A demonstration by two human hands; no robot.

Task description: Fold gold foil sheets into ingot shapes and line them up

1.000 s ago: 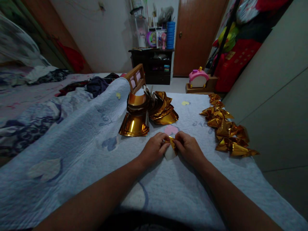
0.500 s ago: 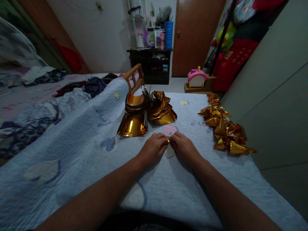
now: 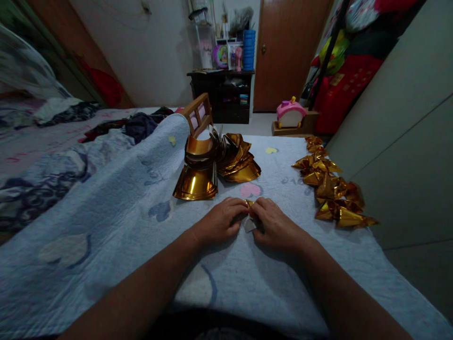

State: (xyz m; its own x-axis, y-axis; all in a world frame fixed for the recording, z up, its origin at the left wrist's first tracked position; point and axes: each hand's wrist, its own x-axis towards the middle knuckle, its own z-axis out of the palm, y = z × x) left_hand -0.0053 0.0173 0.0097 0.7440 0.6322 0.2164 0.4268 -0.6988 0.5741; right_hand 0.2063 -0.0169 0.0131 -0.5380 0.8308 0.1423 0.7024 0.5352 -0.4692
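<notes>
Between my two hands is a small sheet of gold foil paper, its pale underside facing me and a gold fold showing at the top. My left hand pinches its left side with fingers curled. On the other side my right hand grips the paper, thumb and fingers closed on it. Beyond my left hand stand fanned stacks of gold foil sheets. Off to the right lies a row of folded gold foil pieces with pointed ends.
A light blue quilted cover spreads under everything. Its raised fold runs along the left, beside heaped clothes. A small wooden frame stands behind the stacks. At the far edge is a pink toy case; a pale cabinet borders the right.
The lower part of the foil paper is now bent, its pale flap shorter. My right hand has shifted slightly down, its fingers curled further over the sheet.
</notes>
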